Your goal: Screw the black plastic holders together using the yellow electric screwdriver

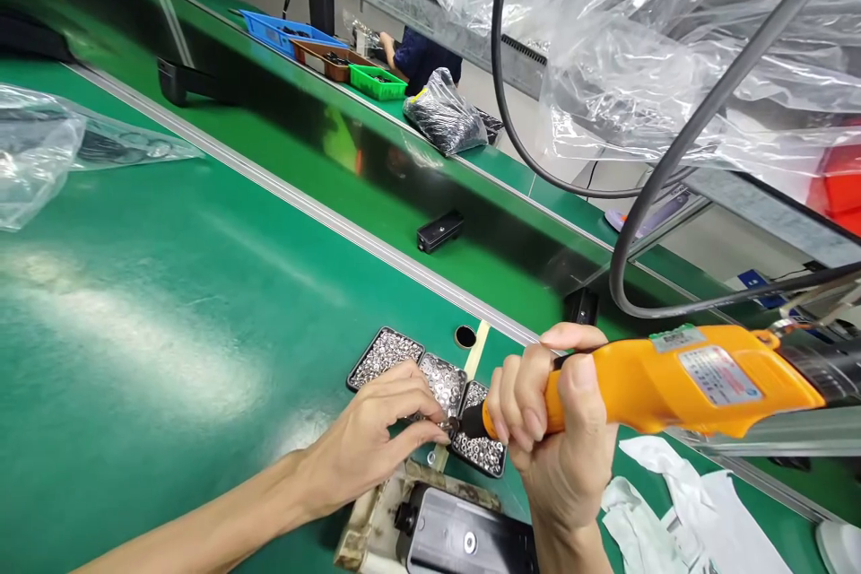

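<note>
My right hand (558, 430) is wrapped round an orange electric screwdriver (665, 381), its black nose pointing left. At the driver's tip, my left hand (387, 421) pinches something small that I cannot make out. Both hands are over small black trays of metal hardware: the left tray (386, 353) holds tiny bright pieces, the middle tray (440, 381) flat washers, the right tray (485, 456) nut-like pieces. Below them, a black rectangular housing (484, 525) with a round metal fitting on top lies in a worn, tan fixture (367, 525).
A small black round piece (465, 336) lies behind the trays. White cloths (673, 502) lie at the right. Beyond the metal rail, a green belt carries black housings (440, 231). A thick grey cable (646, 197) loops overhead. Across, a person (427, 58) is near coloured bins (377, 82).
</note>
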A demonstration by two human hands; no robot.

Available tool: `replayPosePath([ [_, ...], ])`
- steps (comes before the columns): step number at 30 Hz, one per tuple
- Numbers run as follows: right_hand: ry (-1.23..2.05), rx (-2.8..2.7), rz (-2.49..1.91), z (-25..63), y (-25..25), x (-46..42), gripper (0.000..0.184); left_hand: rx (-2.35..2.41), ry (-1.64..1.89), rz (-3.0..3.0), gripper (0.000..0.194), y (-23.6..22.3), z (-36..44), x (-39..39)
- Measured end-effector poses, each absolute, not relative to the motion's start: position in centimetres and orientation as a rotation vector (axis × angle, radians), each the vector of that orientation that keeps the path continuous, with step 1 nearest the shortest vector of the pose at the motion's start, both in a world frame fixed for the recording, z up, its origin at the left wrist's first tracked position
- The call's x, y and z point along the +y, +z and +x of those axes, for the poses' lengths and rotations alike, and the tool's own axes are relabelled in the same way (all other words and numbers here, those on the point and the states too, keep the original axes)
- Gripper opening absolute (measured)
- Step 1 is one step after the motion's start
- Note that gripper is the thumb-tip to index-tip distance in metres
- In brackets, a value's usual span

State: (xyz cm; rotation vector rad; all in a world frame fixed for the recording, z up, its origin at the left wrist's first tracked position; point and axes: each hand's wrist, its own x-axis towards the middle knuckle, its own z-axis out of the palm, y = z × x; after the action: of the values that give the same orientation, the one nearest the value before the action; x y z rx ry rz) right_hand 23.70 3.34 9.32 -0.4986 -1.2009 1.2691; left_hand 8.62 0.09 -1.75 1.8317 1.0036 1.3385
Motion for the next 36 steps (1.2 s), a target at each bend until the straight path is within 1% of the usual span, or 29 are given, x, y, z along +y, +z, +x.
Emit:
replayPosePath([
  [19, 1.277, -1.249, -0.563, 23.3, 8.3, 3.2, 0.007, 1.092, 1.4, 1.763, 0.013, -2.0, 9.3, -0.3],
  [24, 1.279, -1.255, -0.553, 23.3, 8.3, 3.2, 0.008, 0.999, 1.321, 1.78, 0.024, -1.7, 9.2, -0.3],
  [28, 1.279, -1.245, -0.553, 23.2, 8.2, 3.3, 0.008, 1.046, 1.275, 1.707, 0.015, -1.6, 9.2, -0.3],
  [31, 1.275, -1.244, -0.551, 23.3, 8.2, 3.3, 0.008, 1.073, 1.245, 1.671, 0.014, -1.7, 9.2, -0.2],
  [34, 1.276, -1.24, -0.559, 23.5, 8.5, 3.5, 0.008, 1.114, 1.198, 1.669, 0.007, -1.8, 9.1, -0.1],
  [36, 1.254, -1.243, -0.575, 23.7, 8.7, 4.0, 0.009, 1.133, 1.198, 1.674, 0.014, -1.9, 9.0, 0.0],
])
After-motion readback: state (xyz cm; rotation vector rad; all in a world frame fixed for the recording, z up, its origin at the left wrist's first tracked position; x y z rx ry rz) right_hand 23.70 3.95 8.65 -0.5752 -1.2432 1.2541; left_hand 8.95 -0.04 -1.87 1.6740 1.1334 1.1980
